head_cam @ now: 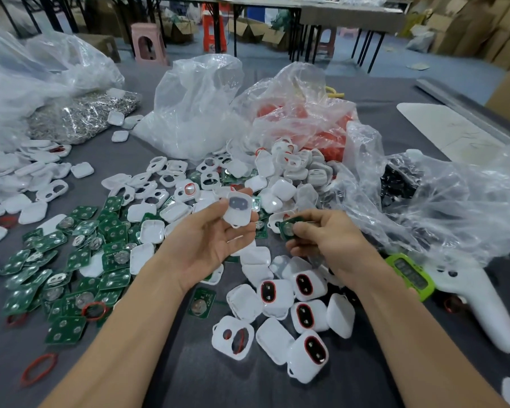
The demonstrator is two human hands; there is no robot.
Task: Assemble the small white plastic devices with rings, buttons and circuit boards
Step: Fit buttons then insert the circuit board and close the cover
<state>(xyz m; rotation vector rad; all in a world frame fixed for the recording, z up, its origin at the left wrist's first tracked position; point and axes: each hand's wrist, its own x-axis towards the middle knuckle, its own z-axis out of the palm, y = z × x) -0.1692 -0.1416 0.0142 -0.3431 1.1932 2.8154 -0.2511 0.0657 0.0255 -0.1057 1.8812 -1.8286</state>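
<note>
Both forearms come in from the near edge over the dark grey surface. Between them lie finished white devices, each with a red ring around a dark button. Loose red rings lie at the near left.

The left hand is turned palm up, and its thumb and curled fingers hold a white shell with the dark oval facing the camera. The right hand, with the back of the hand upward, pinches a green circuit board near the shell but not touching it.

A spread of green boards lies to the left. Farther away is a heap of empty shells, and behind it stand clear plastic bags.
</note>
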